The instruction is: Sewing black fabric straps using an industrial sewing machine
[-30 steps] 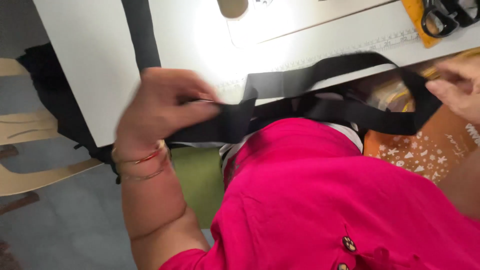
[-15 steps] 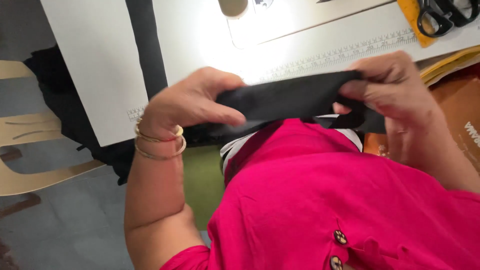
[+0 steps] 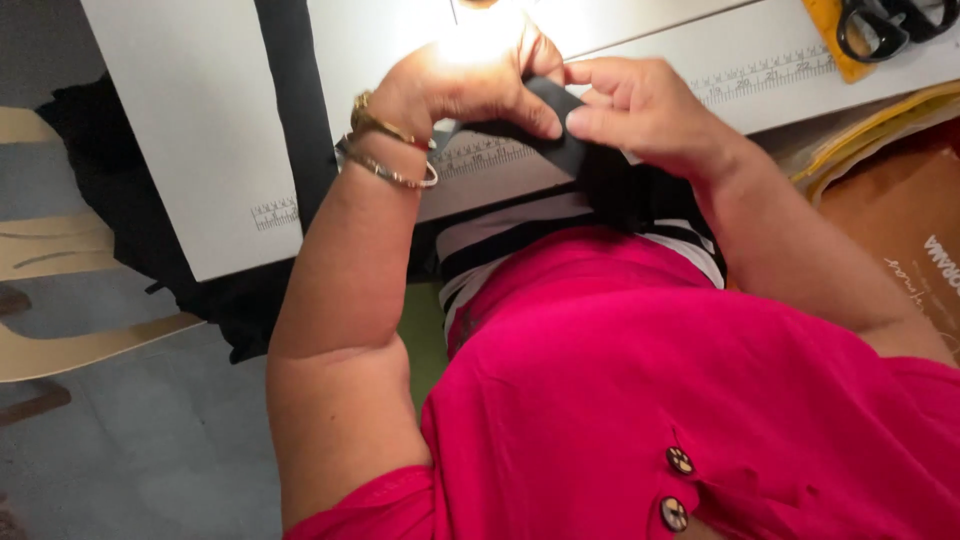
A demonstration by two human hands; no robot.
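White tabletop (image 3: 230, 130) with printed ruler along its near edge. Above that edge, left hand (image 3: 470, 85) and right hand (image 3: 640, 115) meet, fingers pinched shut on a black strap (image 3: 560, 125), held taut under the lamp glare for folding.

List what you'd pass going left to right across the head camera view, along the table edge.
Beige chair → white table → bangles → left hand → black fabric strip → right hand → black scissors.
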